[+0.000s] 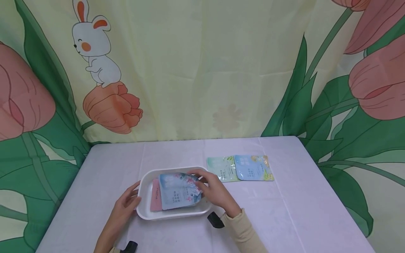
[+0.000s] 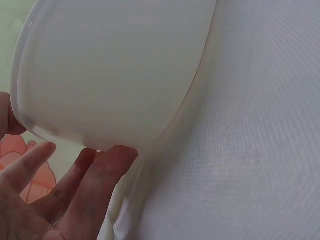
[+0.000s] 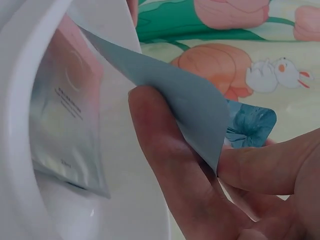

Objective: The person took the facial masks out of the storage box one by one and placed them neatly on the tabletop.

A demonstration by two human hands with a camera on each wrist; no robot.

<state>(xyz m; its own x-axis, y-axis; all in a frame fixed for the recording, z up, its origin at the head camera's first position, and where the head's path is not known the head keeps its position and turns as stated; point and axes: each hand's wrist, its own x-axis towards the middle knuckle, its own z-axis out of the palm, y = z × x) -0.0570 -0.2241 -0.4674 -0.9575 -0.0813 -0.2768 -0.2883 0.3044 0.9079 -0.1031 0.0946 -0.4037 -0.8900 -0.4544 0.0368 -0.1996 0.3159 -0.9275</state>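
A white tray (image 1: 147, 212) sits on the table, with my left hand (image 1: 125, 201) holding its left end by thumb and fingers. In the left wrist view the fingertips (image 2: 120, 152) rest against the tray's outer wall (image 2: 115, 75). My right hand (image 1: 215, 189) pinches the right edge of a blue floral sheet mask packet (image 1: 177, 191) over the tray. Seen from the right wrist, this packet's plain grey-blue back (image 3: 175, 87) bends between thumb and fingers. Beneath it a pink sheet mask packet (image 1: 155, 196) lies in the tray, partly covered.
Behind the tray to the right, a green packet (image 1: 221, 168) and a light blue packet (image 1: 253, 168) lie overlapping on the white-covered table (image 1: 269, 218). A printed curtain (image 1: 202, 70) hangs at the table's far edge.
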